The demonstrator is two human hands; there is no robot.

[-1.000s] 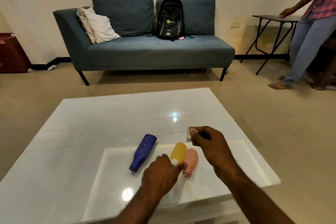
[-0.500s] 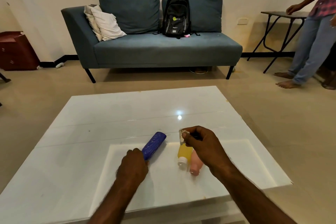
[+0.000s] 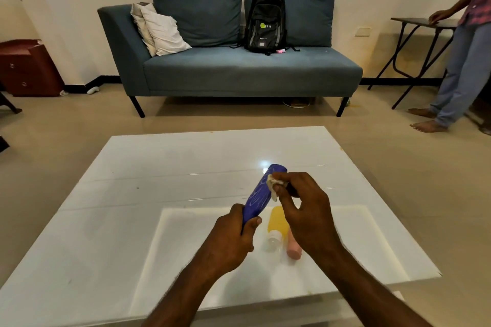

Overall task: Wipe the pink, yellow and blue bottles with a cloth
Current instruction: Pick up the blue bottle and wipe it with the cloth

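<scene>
Nearest us, our left hand (image 3: 230, 240) has its fingers (image 3: 253, 222) wrapped tight around the lower end of the blue bottle (image 3: 261, 192), holding it off the worktop (image 3: 111, 220) and tilted so its far end points up and away. Just right of the blue bottle, our right hand (image 3: 305, 210) has a small pale cloth (image 3: 273, 185) pinched between thumb and fingers, and the cloth is pressed against the bottle's upper side. Under that right hand, lower than the blue bottle, the yellow bottle (image 3: 277, 224) lies flat on the glossy white worktop with its white cap toward us, and the pink bottle (image 3: 293, 248) lies touching it on the right, partly hidden by our wrist. Well beyond the blue bottle stands a teal sofa (image 3: 239, 71) with a black backpack (image 3: 265, 21) and pale cushions (image 3: 162, 30). Far right of it, another person (image 3: 462, 61) stands by a folding table (image 3: 414, 22).
</scene>
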